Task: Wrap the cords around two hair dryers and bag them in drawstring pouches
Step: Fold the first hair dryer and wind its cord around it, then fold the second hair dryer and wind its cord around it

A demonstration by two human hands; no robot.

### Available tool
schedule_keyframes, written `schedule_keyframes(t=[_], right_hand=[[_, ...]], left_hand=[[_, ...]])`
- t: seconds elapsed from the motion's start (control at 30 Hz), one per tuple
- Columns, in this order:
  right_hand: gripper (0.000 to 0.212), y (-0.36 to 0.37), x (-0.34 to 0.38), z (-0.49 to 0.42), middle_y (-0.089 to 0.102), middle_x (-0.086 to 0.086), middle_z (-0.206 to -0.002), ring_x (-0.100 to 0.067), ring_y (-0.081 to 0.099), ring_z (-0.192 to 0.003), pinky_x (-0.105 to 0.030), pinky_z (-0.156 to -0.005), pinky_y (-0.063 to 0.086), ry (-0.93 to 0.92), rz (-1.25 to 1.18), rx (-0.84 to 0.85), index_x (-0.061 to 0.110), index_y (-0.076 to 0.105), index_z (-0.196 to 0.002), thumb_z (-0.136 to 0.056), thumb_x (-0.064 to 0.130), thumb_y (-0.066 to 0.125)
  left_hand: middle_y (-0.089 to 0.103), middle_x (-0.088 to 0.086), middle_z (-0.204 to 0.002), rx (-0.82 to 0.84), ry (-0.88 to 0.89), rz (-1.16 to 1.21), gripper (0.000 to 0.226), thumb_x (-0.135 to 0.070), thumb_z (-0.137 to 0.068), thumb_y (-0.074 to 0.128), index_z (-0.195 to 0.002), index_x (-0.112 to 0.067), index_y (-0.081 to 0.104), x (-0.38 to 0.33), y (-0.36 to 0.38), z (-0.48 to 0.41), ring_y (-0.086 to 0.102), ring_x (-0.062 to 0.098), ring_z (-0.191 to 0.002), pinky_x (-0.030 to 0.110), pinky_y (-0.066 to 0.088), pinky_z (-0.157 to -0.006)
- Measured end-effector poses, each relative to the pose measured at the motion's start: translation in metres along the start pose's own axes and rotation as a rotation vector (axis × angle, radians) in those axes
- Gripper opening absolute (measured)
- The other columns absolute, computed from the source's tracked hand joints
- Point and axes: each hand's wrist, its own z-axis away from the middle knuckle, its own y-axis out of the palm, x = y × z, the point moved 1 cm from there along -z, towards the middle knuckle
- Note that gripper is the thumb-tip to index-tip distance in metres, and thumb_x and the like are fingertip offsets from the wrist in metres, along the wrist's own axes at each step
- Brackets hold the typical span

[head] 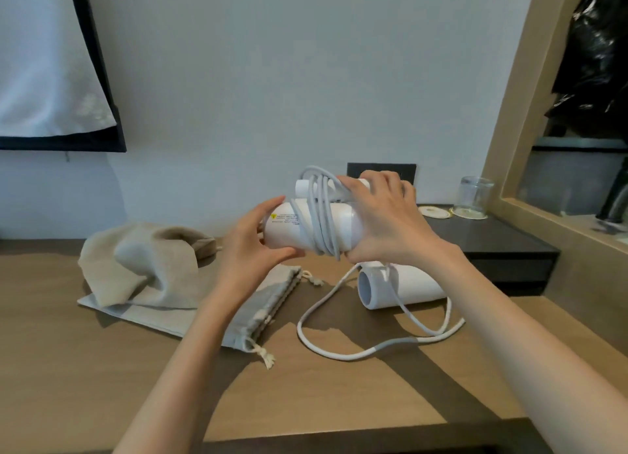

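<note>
I hold a white hair dryer (285, 231) above the table, its grey-white cord (321, 215) wound several times round the barrel and folded handle. My left hand (253, 241) grips the barrel's left end. My right hand (384, 220) grips the right end and pins the cord against the handle. A second white hair dryer (407, 288) lies on the table below my right hand, its cord (343, 350) loose in loops in front of it. One beige drawstring pouch (268, 304) lies flat under my left wrist. Another pouch (142, 266) lies crumpled to its left.
The wooden table (102, 385) ends in a dark front edge. At the back right, a black cabinet top (482, 239) carries a clear glass (474, 193) and round coasters (435, 211). A wood-framed shelf unit (530, 130) rises on the right. A black wall socket plate (377, 170) sits behind my hands.
</note>
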Motion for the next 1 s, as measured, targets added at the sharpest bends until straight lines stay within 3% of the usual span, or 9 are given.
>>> schedule_keyframes(t=[0.13, 0.2, 0.47, 0.67, 0.83, 1.0], right_hand=[[0.112, -0.026, -0.027, 0.053, 0.030, -0.001, -0.135, -0.023, 0.023, -0.126, -0.040, -0.099, 0.023, 0.121, -0.075, -0.014, 0.036, 0.017, -0.146, -0.054, 0.058, 0.077], [0.112, -0.038, -0.045, 0.088, 0.029, 0.001, -0.135, -0.021, 0.022, -0.127, -0.040, -0.102, 0.021, 0.188, -0.085, -0.012, 0.038, 0.016, -0.146, -0.054, 0.058, 0.077], [0.109, -0.052, -0.109, 0.179, 0.028, 0.006, -0.135, -0.014, 0.017, -0.127, -0.040, -0.106, 0.018, 0.348, -0.103, 0.105, 0.038, 0.018, -0.143, -0.053, 0.051, 0.079], [0.108, -0.043, -0.147, 0.225, 0.034, 0.007, -0.131, -0.014, 0.021, -0.122, -0.036, -0.099, 0.020, 0.475, -0.070, 0.216, 0.041, 0.023, -0.140, -0.049, 0.056, 0.078], [0.107, -0.030, -0.160, 0.239, 0.036, 0.002, -0.135, -0.021, 0.026, -0.125, -0.041, -0.100, 0.025, 0.607, -0.043, 0.248, 0.038, 0.026, -0.140, -0.049, 0.063, 0.078], [0.105, -0.021, -0.165, 0.241, 0.038, -0.004, -0.136, -0.027, 0.029, -0.126, -0.045, -0.100, 0.028, 0.744, 0.039, 0.267, 0.034, 0.029, -0.138, -0.050, 0.070, 0.074]], left_hand=[[0.062, -0.015, -0.119, 0.064, 0.077, 0.059, 0.078, -0.016, -0.055, 0.090, -0.124, -0.033, 0.058, -0.038, 0.019, 0.014, 0.060, 0.007, -0.105, 0.035, 0.054, -0.088], [0.062, -0.018, -0.119, 0.124, 0.107, 0.082, 0.077, -0.016, -0.056, 0.090, -0.122, -0.037, 0.058, -0.058, 0.042, 0.025, 0.061, 0.007, -0.105, 0.040, 0.054, -0.088], [0.063, -0.019, -0.112, 0.257, 0.113, 0.123, 0.077, -0.025, -0.053, 0.091, -0.122, -0.036, 0.059, -0.097, 0.130, 0.066, 0.061, 0.004, -0.099, 0.032, 0.055, -0.084], [0.058, -0.013, -0.122, 0.409, 0.075, 0.138, 0.076, -0.028, -0.060, 0.088, -0.129, -0.028, 0.055, -0.099, 0.196, 0.089, 0.051, 0.000, -0.110, 0.024, 0.046, -0.093], [0.056, -0.006, -0.128, 0.565, 0.035, 0.090, 0.075, -0.026, -0.071, 0.081, -0.137, -0.026, 0.047, -0.089, 0.231, 0.087, 0.051, 0.009, -0.114, 0.032, 0.046, -0.097], [0.055, -0.007, -0.133, 0.597, -0.006, 0.071, 0.065, -0.027, -0.079, 0.075, -0.137, -0.029, 0.046, -0.080, 0.255, 0.082, 0.052, 0.011, -0.119, 0.037, 0.047, -0.101]])
